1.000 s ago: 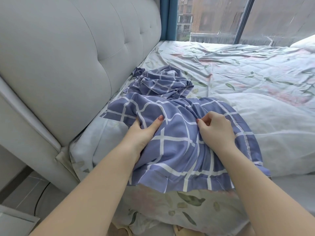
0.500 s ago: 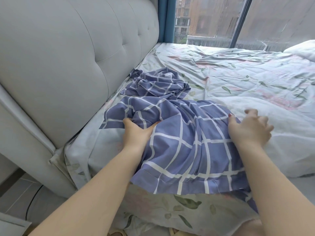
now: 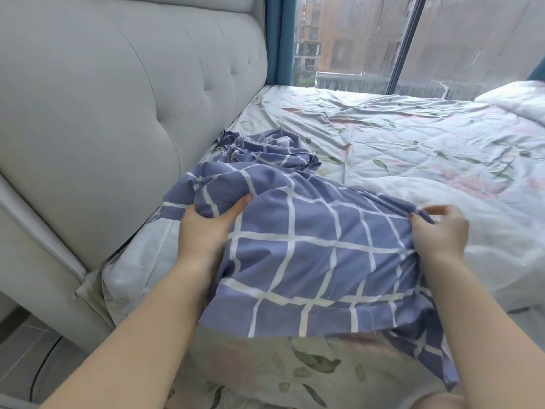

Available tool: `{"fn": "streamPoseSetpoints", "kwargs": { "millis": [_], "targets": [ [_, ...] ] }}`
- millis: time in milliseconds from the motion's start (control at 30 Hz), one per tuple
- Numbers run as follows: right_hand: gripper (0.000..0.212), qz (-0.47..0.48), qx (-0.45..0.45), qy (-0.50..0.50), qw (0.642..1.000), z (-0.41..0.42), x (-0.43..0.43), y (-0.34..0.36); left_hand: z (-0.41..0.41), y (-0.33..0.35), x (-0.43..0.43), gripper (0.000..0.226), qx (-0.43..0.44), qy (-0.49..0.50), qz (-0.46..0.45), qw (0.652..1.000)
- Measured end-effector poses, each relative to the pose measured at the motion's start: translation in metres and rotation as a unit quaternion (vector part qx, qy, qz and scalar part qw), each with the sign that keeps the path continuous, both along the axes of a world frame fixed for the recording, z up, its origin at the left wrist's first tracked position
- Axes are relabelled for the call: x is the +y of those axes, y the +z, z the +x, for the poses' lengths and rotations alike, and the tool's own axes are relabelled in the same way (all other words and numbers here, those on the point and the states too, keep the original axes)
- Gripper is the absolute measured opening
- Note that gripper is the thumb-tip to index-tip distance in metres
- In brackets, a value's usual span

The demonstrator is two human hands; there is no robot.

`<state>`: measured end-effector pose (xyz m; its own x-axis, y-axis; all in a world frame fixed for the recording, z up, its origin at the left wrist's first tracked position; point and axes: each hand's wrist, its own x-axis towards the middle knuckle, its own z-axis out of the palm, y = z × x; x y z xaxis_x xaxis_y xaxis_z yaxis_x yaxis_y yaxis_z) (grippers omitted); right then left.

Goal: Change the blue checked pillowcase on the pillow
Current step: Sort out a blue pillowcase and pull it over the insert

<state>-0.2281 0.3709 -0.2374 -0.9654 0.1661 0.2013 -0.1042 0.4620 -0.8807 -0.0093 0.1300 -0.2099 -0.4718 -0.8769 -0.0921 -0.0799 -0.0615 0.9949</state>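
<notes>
- The pillowcase [image 3: 309,261] is lying on the near edge of the bed [image 3: 413,137], in the middle of the view.
- The left hand [image 3: 206,231] is holding it at its 9 o'clock side.
- The right hand [image 3: 439,234] is pinching it at its 3 o'clock side.
- A bunched-up cloth [image 3: 271,152] is lying at 12 o'clock, just behind the pillowcase and right beside the headboard [image 3: 118,98].
- The headboard is standing along the bed at 10 o'clock.
- A pillow [image 3: 486,231] is lying at 3 o'clock, partly under the pillowcase.
- The window [image 3: 368,39] is standing at 12 o'clock, behind the bed.
- The curtain [image 3: 280,39] is hanging between the headboard and the window.
- The floor [image 3: 29,349] is showing at 7 o'clock, below the headboard.
</notes>
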Motion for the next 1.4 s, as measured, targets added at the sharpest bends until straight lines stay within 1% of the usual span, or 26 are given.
{"fn": "streamPoseSetpoints", "kwargs": {
  "millis": [33,67,133,200,233,300,400,433,467,533,567,633,700,800,867,900,933,1000,1033,1100,1167,1200,1233,1300,1333,1400],
  "targets": [
    [0.021,-0.011,0.009,-0.029,0.999,-0.003,0.009,-0.001,0.004,0.001,-0.005,0.047,0.022,-0.007,0.026,0.999],
    [0.02,-0.024,0.024,-0.058,0.998,-0.007,0.017,-0.001,0.007,0.003,-0.008,0.048,0.038,-0.017,0.047,0.998],
    [0.017,-0.071,0.057,-0.106,0.99,-0.01,0.026,-0.001,0.01,0.004,-0.009,0.056,0.052,-0.035,0.063,0.996],
    [0.014,-0.098,0.06,-0.112,0.987,-0.012,0.029,-0.004,0.01,0.002,-0.008,0.065,0.053,-0.044,0.059,0.996],
    [0.014,-0.087,0.042,-0.087,0.992,-0.012,0.029,-0.006,0.01,0.001,-0.008,0.072,0.05,-0.049,0.061,0.996],
    [0.018,-0.031,-0.017,0.007,0.999,-0.009,0.029,-0.016,0.012,-0.003,-0.012,0.081,0.039,-0.059,0.069,0.995],
    [0.02,0.042,-0.044,0.1,0.993,0.005,0.029,-0.015,0.013,-0.009,-0.02,0.071,0.013,-0.068,0.053,0.996],
    [0.025,0.042,-0.043,0.113,0.992,0.011,0.029,-0.01,0.012,-0.011,-0.023,0.074,-0.002,-0.065,0.037,0.997],
    [0.031,0.034,-0.051,0.12,0.991,0.018,0.028,-0.003,0.01,-0.012,-0.023,0.084,-0.016,-0.068,0.025,0.997],
    [0.04,0.018,-0.098,0.127,0.987,0.03,0.03,0.005,0.008,-0.014,-0.025,0.106,-0.035,-0.076,0.031,0.996],
    [0.042,0.008,-0.134,0.131,0.982,0.036,0.033,0.008,0.008,-0.014,-0.025,0.108,-0.055,-0.075,0.039,0.995],
    [0.045,-0.003,-0.216,0.173,0.961,0.051,0.042,0.013,0.011,-0.017,-0.023,0.103,-0.1,-0.064,0.054,0.992],
    [0.046,0.01,-0.28,0.256,0.925,0.065,0.055,0.015,0.021,-0.019,-0.015,0.115,-0.12,-0.073,0.097,0.985],
    [0.052,0.056,-0.33,0.389,0.859,0.077,0.077,0.014,0.036,-0.022,-0.006,0.131,-0.129,-0.089,0.168,0.973],
    [0.047,0.099,-0.352,0.469,0.804,0.08,0.086,0.01,0.042,-0.046,-0.016,0.127,-0.148,-0.099,0.178,0.968],
    [0.043,0.105,-0.354,0.486,0.792,0.081,0.09,0.008,0.042,-0.058,-0.021,0.116,-0.151,-0.102,0.167,0.969],
    [0.045,0.099,-0.346,0.486,0.796,0.08,0.092,0.005,0.044,-0.059,-0.018,0.103,-0.143,-0.109,0.162,0.97],
    [0.049,0.072,-0.313,0.47,0.822,0.08,0.092,0.002,0.047,-0.042,0.005,0.08,-0.107,-0.144,0.175,0.968],
    [0.045,0.051,-0.301,0.463,0.832,0.081,0.09,0.001,0.045,-0.038,0.013,0.08,-0.09,-0.16,0.184,0.966],
    [0.033,0.002,-0.289,0.439,0.851,0.083,0.085,0.001,0.038,-0.037,0.021,0.099,-0.083,-0.152,0.167,0.971],
    [0.027,-0.026,-0.258,0.412,0.874,0.087,0.077,0.001,0.03,-0.037,0.021,0.116,-0.118,-0.111,0.092,0.982],
    [0.024,-0.032,-0.231,0.397,0.888,0.089,0.072,0.001,0.027,-0.037,0.022,0.113,-0.147,-0.09,0.061,0.983],
    [0.023,-0.038,-0.201,0.379,0.902,0.091,0.067,0.002,0.024,-0.038,0.024,0.097,-0.172,-0.064,0.039,0.982],
    [0.024,-0.055,-0.151,0.34,0.926,0.094,0.06,0.005,0.018,-0.041,0.031,0.062,-0.164,-0.02,0.001,0.986],
    [0.026,-0.068,-0.135,0.323,0.934,0.095,0.057,0.006,0.015,-0.043,0.036,0.054,-0.148,-0.01,-0.01,0.989],
    [0.031,-0.111,-0.129,0.292,0.941,0.096,0.051,0.007,0.01,-0.044,0.041,0.047,-0.113,-0.008,-0.01,0.994]
  ]
}}
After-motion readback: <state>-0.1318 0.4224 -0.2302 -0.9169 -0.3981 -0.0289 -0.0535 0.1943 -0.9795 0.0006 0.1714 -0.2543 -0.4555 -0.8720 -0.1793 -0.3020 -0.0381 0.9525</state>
